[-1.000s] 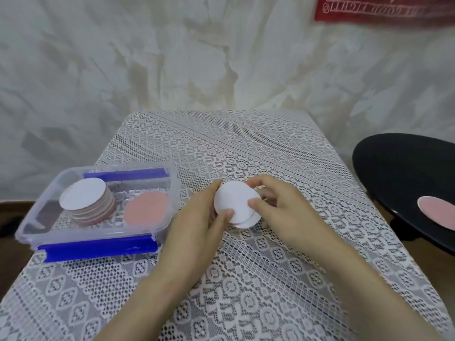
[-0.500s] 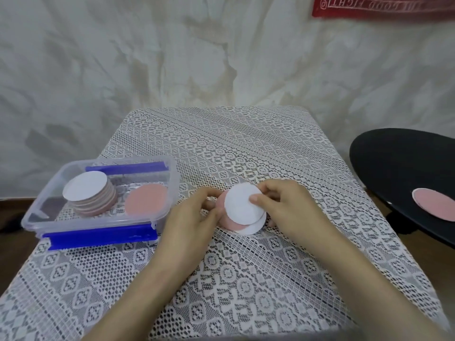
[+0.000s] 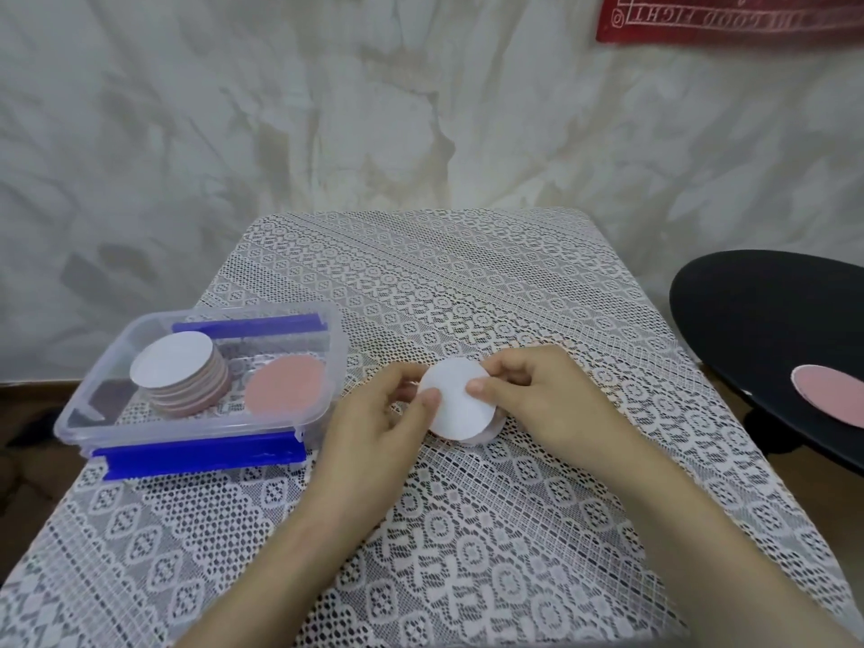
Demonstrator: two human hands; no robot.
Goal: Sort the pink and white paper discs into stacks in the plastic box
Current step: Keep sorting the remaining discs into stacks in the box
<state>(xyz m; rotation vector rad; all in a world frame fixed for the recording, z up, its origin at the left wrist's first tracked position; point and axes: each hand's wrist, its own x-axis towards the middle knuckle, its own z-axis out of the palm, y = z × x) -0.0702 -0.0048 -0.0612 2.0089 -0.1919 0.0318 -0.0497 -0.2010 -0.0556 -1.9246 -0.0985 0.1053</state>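
The table covered in white lace cloth (image 3: 467, 282) carried the work; a black round surface (image 3: 766, 311) stood apart at its right. The clear plastic box with blue clips (image 3: 92, 381) sat at the table's left edge. It held a tall stack of paper discs topped by a white disc (image 3: 173, 367), its edges showing pinkish bands, and just beside that a low pink disc pile (image 3: 285, 385). The sorting was judged well advanced but unfinished. A small pile of white and pink paper discs (image 3: 460, 404), white uppermost, remained outside the box, just above the cloth near the table's centre. The left hand (image 3: 374, 427) pinched its left edge; the right hand (image 3: 537, 399) pinched its right edge, thumb on top. One loose pink paper disc (image 3: 832, 397) lay on the black surface, well apart from both hands.
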